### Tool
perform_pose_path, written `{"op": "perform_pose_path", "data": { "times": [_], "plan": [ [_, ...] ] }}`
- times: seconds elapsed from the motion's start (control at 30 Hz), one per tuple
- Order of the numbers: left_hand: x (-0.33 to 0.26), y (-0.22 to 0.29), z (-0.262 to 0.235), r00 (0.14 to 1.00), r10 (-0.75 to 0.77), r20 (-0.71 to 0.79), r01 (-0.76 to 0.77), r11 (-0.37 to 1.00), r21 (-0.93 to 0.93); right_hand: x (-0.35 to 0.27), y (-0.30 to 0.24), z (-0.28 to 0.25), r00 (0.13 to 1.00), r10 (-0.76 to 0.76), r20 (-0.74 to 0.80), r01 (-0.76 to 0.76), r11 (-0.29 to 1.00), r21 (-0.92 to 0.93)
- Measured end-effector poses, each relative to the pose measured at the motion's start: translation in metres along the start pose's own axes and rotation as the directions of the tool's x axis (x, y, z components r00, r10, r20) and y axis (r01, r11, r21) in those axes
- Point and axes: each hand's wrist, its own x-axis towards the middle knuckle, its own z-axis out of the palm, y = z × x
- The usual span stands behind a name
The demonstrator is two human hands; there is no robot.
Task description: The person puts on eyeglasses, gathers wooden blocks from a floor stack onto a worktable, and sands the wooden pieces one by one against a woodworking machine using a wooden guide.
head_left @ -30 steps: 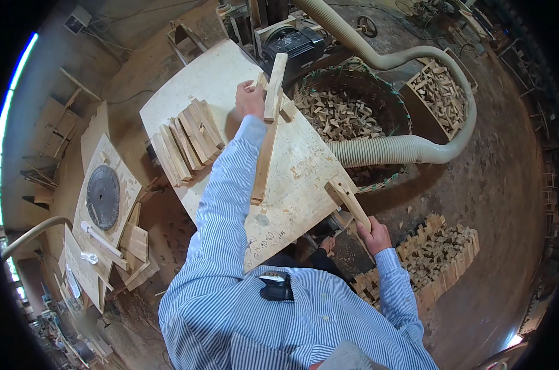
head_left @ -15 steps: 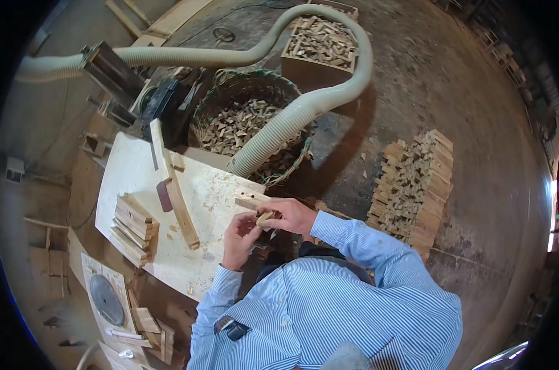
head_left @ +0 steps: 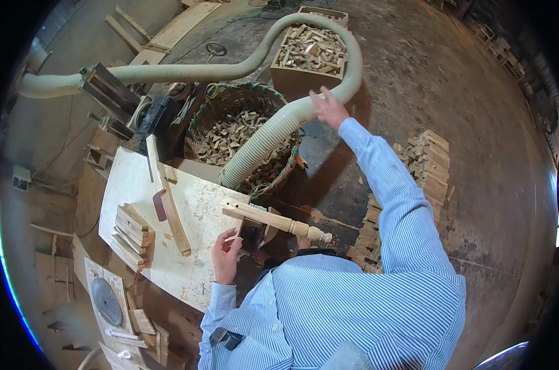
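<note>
My right hand is stretched out far ahead with its fingers spread, nothing in it, at the ribbed hose and on the near side of the wooden box. A paler wood piece stands out against the scraps at that box. My left hand stays by the table's near right edge, fingers loosely bent and apart, with nothing visible in it. Just beyond it, a turned wooden leg sticks out past the edge of the pale worktable.
A wicker basket of wood offcuts stands behind the table, the hose crossing over it. Stacked wood blocks and a long batten lie on the tabletop. On the floor at right is a pile of wood pieces. A round disc lies lower left.
My right hand has left the small wood piece that both hands were handling and swung forward and right toward the box. The piece is gone from my hands; the turned leg is now uncovered.
</note>
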Motion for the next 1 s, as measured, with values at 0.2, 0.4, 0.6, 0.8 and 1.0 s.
{"op": "perform_pose_path", "data": {
  "times": [0.2, 0.4, 0.6, 0.8, 1.0],
  "plan": [
    [-0.016, -0.039, -0.026, 0.943, 0.194, -0.272, -0.148, 0.972, 0.181, -0.152, 0.013, 0.079, 0.878, 0.157, 0.451, -0.332, 0.880, 0.341],
    [0.000, -0.049, -0.131, 0.648, 0.481, -0.590, -0.135, 0.835, 0.533, -0.259, 0.014, 0.163, 0.813, 0.033, 0.581, -0.064, 0.997, 0.032],
    [0.019, -0.074, -0.241, 0.224, 0.584, -0.780, 0.255, 0.738, 0.625, -0.301, -0.003, 0.184, 0.812, -0.113, 0.573, 0.288, 0.931, -0.224],
    [0.054, -0.132, -0.357, 0.005, 0.184, -0.983, 0.373, 0.912, 0.173, -0.298, -0.016, 0.195, 0.824, -0.005, 0.566, 0.202, 0.937, -0.286],
    [0.060, -0.168, -0.408, 0.370, -0.074, -0.926, 0.278, 0.960, 0.035, -0.302, -0.021, 0.202, 0.842, 0.082, 0.533, 0.150, 0.914, -0.376]
  ]
}}
